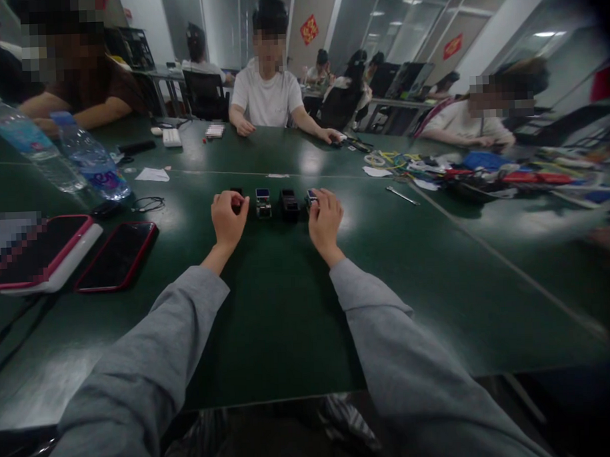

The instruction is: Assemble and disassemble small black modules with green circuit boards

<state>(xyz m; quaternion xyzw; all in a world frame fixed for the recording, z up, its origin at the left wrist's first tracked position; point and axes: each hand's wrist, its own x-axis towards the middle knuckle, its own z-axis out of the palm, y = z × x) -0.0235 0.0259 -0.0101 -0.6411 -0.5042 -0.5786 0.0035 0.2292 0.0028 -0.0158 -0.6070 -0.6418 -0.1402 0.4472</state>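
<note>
Several small box-shaped pieces stand in a row on the green table [268,310]. My left hand [229,221] is at the row's left end, its fingers curled around a small black block [237,191], mostly hidden by the hand. Just right of it, apart from the hand, is a silver block with a blue-topped face [263,202]. A black block [289,204] comes after that. At the right end, my right hand [326,218] has its fingers closed over another silver block with a blue face [311,196], partly covered.
Left of my arms lie a red-edged phone [118,256], a pink-rimmed device [45,251] and two water bottles [95,162]. A wrench [402,196] and a heap of cables [457,166] lie to the right. Across the table sits a person in a white shirt [268,100].
</note>
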